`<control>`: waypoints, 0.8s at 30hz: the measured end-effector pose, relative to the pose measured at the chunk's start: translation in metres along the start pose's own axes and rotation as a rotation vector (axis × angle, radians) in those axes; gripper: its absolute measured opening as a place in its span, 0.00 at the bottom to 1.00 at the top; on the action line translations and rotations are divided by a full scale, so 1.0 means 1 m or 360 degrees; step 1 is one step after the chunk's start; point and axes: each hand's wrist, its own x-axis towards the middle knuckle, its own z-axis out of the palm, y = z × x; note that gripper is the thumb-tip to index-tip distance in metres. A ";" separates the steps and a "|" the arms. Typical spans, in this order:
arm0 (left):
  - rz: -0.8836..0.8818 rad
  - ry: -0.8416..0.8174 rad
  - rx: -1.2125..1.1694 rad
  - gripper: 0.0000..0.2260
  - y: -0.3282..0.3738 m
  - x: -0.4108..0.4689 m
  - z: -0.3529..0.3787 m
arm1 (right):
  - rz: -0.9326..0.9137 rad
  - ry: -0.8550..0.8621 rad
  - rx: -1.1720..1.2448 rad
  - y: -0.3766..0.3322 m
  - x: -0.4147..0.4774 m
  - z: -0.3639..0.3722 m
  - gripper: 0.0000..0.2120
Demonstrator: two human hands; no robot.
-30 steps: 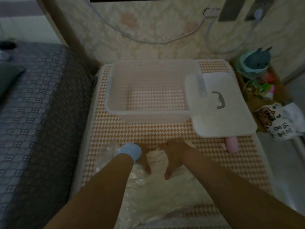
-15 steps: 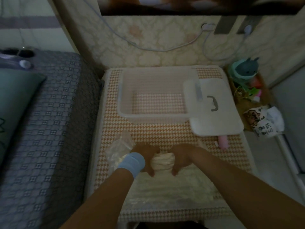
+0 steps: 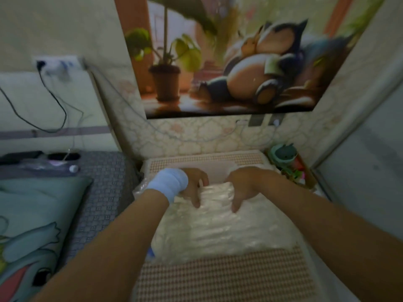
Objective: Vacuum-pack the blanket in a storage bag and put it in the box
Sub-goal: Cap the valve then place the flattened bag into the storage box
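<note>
The cream blanket sealed in a crinkled clear storage bag [image 3: 220, 229] lies on the houndstooth-patterned table [image 3: 226, 277] in front of me. My left hand [image 3: 193, 184], with a light blue band on its wrist, and my right hand [image 3: 242, 187] both grip the bag's far end, fingers curled over it and thumbs on the near side. That end is raised off the table. Just behind my hands shows the rim of the clear plastic box [image 3: 216, 170], mostly hidden. A strip of its white lid [image 3: 258, 166] peeks out at the right.
A bed with a grey patterned cover [image 3: 98, 192] and a cartoon pillow [image 3: 32, 225] runs along the left. Toys and clutter [image 3: 287, 162] sit at the right of the table. A poster [image 3: 229, 62] and cables hang on the wall behind.
My view has tilted up toward the wall. Both hands have lifted the bag's far end off the table and moved it toward the box.
</note>
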 end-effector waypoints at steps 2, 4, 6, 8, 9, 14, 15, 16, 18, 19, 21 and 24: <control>-0.0039 0.0138 0.0032 0.32 0.007 -0.019 -0.043 | -0.0009 0.0132 -0.0019 0.002 -0.020 -0.041 0.39; -0.0080 0.0282 0.0063 0.32 0.012 -0.032 -0.084 | -0.0013 0.0298 -0.0070 0.006 -0.039 -0.081 0.35; -0.0101 0.0407 0.0085 0.32 0.019 -0.044 -0.125 | -0.0029 0.0489 -0.0119 0.016 -0.054 -0.117 0.33; -0.0113 0.0530 0.0125 0.32 0.025 -0.053 -0.158 | -0.0048 0.0676 -0.0189 0.026 -0.062 -0.145 0.33; -0.0122 0.0580 0.0155 0.32 0.028 -0.056 -0.170 | -0.0051 0.0767 -0.0239 0.031 -0.063 -0.155 0.34; -0.0214 0.0899 0.0320 0.29 0.022 -0.031 -0.184 | 0.0033 0.1020 -0.0349 0.057 -0.027 -0.169 0.32; -0.0215 0.0975 0.0297 0.28 0.017 -0.019 -0.176 | 0.0048 0.1028 -0.0356 0.060 -0.013 -0.162 0.32; -0.0215 0.1032 0.0269 0.27 0.010 -0.006 -0.165 | 0.0062 0.1032 -0.0364 0.062 0.003 -0.152 0.32; -0.0241 0.0976 0.0208 0.25 -0.004 0.021 -0.140 | 0.0093 0.1023 -0.0362 0.063 0.035 -0.125 0.30; -0.0263 0.0900 0.0191 0.25 -0.012 0.034 -0.126 | 0.0094 0.1006 -0.0347 0.062 0.051 -0.110 0.29; -0.0294 0.0741 0.0213 0.25 -0.027 0.060 -0.099 | 0.0090 0.0903 -0.0325 0.060 0.083 -0.079 0.30; -0.0260 0.0526 0.0200 0.24 -0.046 0.088 -0.061 | 0.0061 0.0667 -0.0267 0.060 0.123 -0.035 0.35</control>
